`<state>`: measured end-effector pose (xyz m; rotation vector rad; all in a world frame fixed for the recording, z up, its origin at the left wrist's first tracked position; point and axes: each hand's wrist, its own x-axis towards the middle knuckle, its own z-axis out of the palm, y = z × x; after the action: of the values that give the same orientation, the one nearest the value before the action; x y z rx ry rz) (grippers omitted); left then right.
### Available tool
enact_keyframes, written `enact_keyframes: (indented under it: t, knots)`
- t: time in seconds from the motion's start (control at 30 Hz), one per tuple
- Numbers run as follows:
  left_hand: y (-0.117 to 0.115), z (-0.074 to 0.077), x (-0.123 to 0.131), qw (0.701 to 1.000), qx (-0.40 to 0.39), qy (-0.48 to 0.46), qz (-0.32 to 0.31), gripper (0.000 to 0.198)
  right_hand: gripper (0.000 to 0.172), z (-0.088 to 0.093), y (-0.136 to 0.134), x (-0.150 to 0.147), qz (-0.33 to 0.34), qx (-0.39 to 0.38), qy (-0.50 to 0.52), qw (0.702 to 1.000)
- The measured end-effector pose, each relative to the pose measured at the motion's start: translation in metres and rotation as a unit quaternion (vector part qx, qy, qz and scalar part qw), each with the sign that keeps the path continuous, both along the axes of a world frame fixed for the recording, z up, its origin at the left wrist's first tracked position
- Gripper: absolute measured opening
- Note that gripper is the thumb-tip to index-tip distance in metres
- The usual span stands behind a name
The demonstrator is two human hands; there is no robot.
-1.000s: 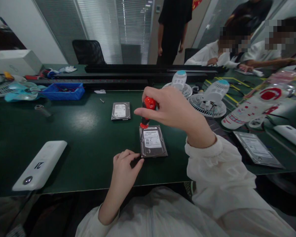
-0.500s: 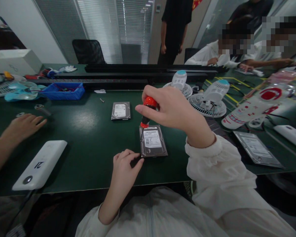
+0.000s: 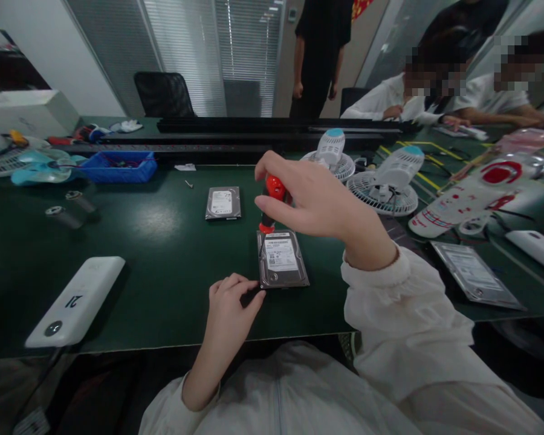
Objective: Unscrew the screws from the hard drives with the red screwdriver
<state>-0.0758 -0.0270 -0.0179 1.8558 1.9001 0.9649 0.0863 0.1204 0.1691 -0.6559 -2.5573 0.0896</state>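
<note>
Currently: screw work at the far left corner of the hard drive [image 3: 281, 258], which lies flat on the desk [image 3: 154, 254] near its front edge. Right hand [image 3: 320, 202] closed round the red-handled screwdriver [image 3: 274, 188], shaft near upright, wrist raised, fingers curled over the top. Left hand [image 3: 231, 302] pinches the drive's near left corner, fingers bent, forearm low. Judgement: turning calls for the tip seated square and the drive pinned.

Shiny metal hard drive [image 3: 281, 260] on matt green table [image 3: 163, 241].
</note>
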Motion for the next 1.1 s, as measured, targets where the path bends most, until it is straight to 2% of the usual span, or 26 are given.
enact_keyframes:
  t: [0.1,0.17,0.27,0.37,0.43,0.5,0.57,0.63,0.7,0.8,0.97,1.03,1.1]
  knots:
    - [0.0001,-0.0006,-0.0003,1.0,0.0,0.001,-0.001,0.01,0.032,0.0005,0.0014,0.0031,0.079,-0.042,0.009,0.996]
    - [0.0,-0.0008,-0.0002,1.0,0.0,0.003,0.0,0.01,0.032,-0.0001,0.0019,0.003,0.107,-0.056,0.015,0.993]
    - [-0.0001,-0.0006,0.0003,1.0,-0.001,0.004,0.001,0.01,0.025,-0.001,0.001,-0.0007,0.072,-0.023,0.016,0.997]
    - [0.0001,0.0001,0.0007,1.0,-0.001,-0.002,-0.001,0.01,0.037,-0.0003,-0.0009,-0.004,-0.016,0.031,-0.01,0.999]
    - [0.0002,0.0006,0.0007,1.0,-0.001,-0.004,-0.001,0.01,0.041,0.001,-0.0019,-0.0037,-0.039,0.036,-0.021,0.998]
    - [0.0,0.001,0.0007,1.0,-0.001,-0.002,0.0,0.011,0.034,0.0023,-0.0019,-0.0014,-0.017,0.019,-0.014,1.0]
    - [-0.0004,0.001,0.0006,1.0,-0.002,0.002,0.001,0.01,0.028,0.003,-0.001,0.0016,0.033,-0.009,-0.002,0.999]
    - [-0.0009,0.0008,0.0004,1.0,-0.002,0.005,-0.001,0.01,0.03,0.003,0.0003,0.0032,0.084,-0.036,0.0,0.996]
    - [-0.0011,0.0006,0.0001,1.0,-0.003,0.005,-0.003,0.009,0.03,0.0023,0.0013,0.0026,0.103,-0.045,-0.006,0.994]
    - [-0.0007,0.0003,-0.0003,1.0,-0.001,0.001,-0.005,0.009,0.029,0.0007,0.0014,-0.0016,0.066,-0.014,-0.007,0.998]
    - [0.0007,-0.001,-0.0003,1.0,0.008,-0.009,-0.007,0.009,0.042,0.0003,-0.0002,-0.0057,-0.033,0.047,-0.015,0.998]
    - [0.0009,-0.0013,-0.0003,1.0,0.012,-0.009,-0.008,0.009,0.036,0.0013,-0.0004,-0.0038,-0.026,0.04,-0.015,0.999]
    - [0.0007,-0.0012,-0.0004,1.0,0.012,-0.008,-0.006,0.009,0.028,0.0023,0.0,-0.0011,0.012,0.021,-0.012,1.0]
